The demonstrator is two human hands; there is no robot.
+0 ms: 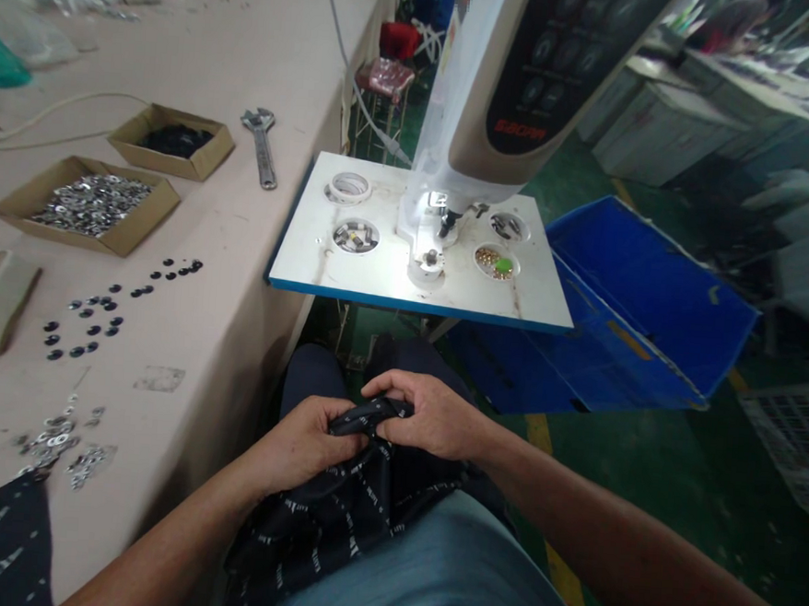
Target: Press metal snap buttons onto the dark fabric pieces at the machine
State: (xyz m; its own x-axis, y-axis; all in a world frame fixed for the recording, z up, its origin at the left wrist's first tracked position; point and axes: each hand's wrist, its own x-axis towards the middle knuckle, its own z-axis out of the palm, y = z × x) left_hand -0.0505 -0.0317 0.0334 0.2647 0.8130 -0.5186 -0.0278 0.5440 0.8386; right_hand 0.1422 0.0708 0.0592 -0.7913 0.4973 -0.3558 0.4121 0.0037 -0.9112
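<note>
1. The left hand (304,448) pinches a folded edge of the black fabric (333,529), thumb on top, fingers hidden beneath; the right hand (438,421) grips the same fold just beside it, thumb and fingers closed around the cloth.
2. The black fabric, printed with small white lettering, lies over the person's lap, below the near edge of the machine's platform (378,278) and apart from it; its gathered fold is raised between the two hands.
3. The machine head (473,114) stands above the white platform, its light shining on the small round die (427,263); round wells in the platform hold small metal parts, one with a green piece (503,266) among gold-coloured bits.
4. On the table (188,325) to the left, a cardboard box (129,233) holds silvery parts; a smaller box (203,155) behind it holds dark pieces; an adjustable wrench (263,150) lies near that one.
5. Nearer the person, black caps (94,329) are scattered loose; silvery rings (55,440) lie in a cluster, close to dark printed cloth (14,543) at the table's near end; a blue bin (675,285) sits right of the platform.
</note>
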